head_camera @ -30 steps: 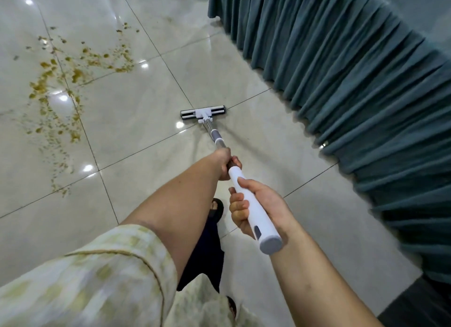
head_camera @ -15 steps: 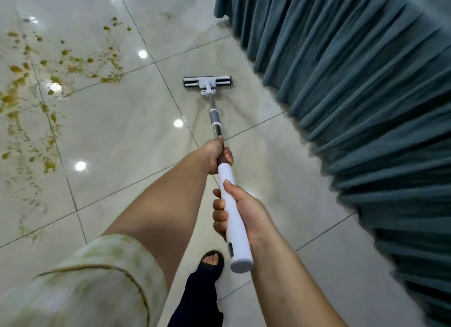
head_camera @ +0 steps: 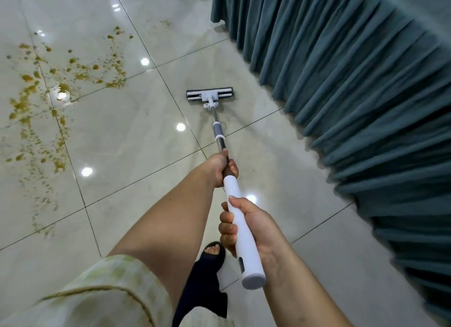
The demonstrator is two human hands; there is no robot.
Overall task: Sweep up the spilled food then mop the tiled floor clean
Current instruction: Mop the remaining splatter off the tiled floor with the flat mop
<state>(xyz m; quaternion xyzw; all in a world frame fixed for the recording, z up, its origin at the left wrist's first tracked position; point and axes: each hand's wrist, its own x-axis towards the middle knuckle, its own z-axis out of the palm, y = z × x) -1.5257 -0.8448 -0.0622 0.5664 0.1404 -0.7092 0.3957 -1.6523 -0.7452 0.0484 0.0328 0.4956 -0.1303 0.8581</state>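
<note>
I hold a flat mop with both hands. Its white and grey head [head_camera: 210, 96] lies flat on the glossy tiled floor [head_camera: 127, 126], close to the curtain. My left hand [head_camera: 220, 166] grips the metal pole just above the white handle [head_camera: 240, 226]. My right hand [head_camera: 249, 225] is wrapped around the white handle lower down, near its capped end. Yellow-brown spilled food [head_camera: 61, 87] is scattered over the tiles at the left, well apart from the mop head.
A long teal pleated curtain [head_camera: 353, 94] hangs down to the floor along the right side. My foot in a dark open-toed sandal [head_camera: 212, 256] stands under the handle. Ceiling lights reflect off the tiles.
The mop head first went forward along the curtain, then came back slightly toward me. The spilled food has shifted in view as my head turned. Both hands kept their grip.
</note>
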